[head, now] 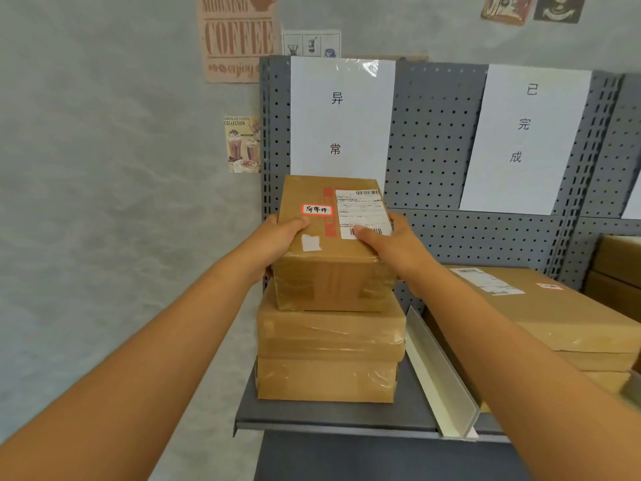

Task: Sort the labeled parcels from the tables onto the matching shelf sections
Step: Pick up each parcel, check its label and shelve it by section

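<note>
I see the left hand (282,237) and right hand (388,243) each with grip clamped on the labeled parcel (333,237), atop two stacked parcels (329,345) on the shelf (333,416), left of the divider (440,373).

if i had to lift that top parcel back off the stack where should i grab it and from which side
Take the top parcel by its two short side walls, one hand from each side, as the left hand and right hand hold it now. It sits flat on the stacked boxes, so its underside is blocked and the pegboard closes off the back.
</note>
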Action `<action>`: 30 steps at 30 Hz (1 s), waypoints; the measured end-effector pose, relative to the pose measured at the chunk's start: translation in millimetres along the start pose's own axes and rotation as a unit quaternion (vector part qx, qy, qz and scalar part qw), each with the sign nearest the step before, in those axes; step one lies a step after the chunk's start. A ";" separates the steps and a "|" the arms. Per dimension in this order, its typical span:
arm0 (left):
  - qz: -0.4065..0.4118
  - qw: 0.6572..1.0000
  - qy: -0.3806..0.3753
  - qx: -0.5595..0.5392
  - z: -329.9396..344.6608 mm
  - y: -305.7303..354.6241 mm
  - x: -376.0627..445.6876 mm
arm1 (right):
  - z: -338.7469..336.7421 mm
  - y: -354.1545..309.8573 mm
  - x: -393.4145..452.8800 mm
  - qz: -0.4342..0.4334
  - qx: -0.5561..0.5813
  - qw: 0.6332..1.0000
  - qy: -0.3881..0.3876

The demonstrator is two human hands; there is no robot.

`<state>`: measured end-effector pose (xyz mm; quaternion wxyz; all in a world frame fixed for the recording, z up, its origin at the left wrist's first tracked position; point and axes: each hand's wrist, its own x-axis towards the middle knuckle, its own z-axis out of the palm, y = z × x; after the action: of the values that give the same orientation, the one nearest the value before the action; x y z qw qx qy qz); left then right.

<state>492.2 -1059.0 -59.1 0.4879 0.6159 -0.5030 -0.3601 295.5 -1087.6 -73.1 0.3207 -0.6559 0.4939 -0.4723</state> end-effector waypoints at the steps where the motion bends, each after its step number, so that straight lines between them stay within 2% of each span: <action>1: -0.011 1.000 -0.001 0.015 -0.8 0.6 6.4 | 0.2 -1.1 4.6 0.011 -0.010 1.000 -0.005; 8: -0.070 0.996 -0.012 0.057 -1.0 0.1 40.6 | 3.7 0.4 33.6 0.095 -0.061 0.994 -0.016; 16: -0.075 0.993 -0.006 0.095 -0.3 1.6 62.0 | 10.1 -1.7 56.2 0.133 -0.112 0.985 -0.014; 20: 0.003 0.986 0.075 0.147 0.1 -5.0 74.1 | 12.9 6.1 57.4 0.065 -0.166 0.982 0.056; 25: 0.174 0.930 0.234 0.222 -0.2 -6.0 54.7 | 14.9 -4.8 42.2 -0.029 -0.316 0.939 0.130; 28: 0.225 0.925 0.209 0.225 -10.7 -1.7 39.4 | 13.7 -12.5 34.1 -0.153 -0.392 0.889 0.178; 30: 0.232 0.924 0.196 0.233 -24.8 -5.7 28.0 | 16.7 -18.4 26.5 -0.239 -0.376 0.878 0.174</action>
<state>523.5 -1080.2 -56.8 0.4891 0.6365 -0.5960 0.0188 319.3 -1107.9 -54.6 -0.1639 -0.7325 0.5104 -0.4196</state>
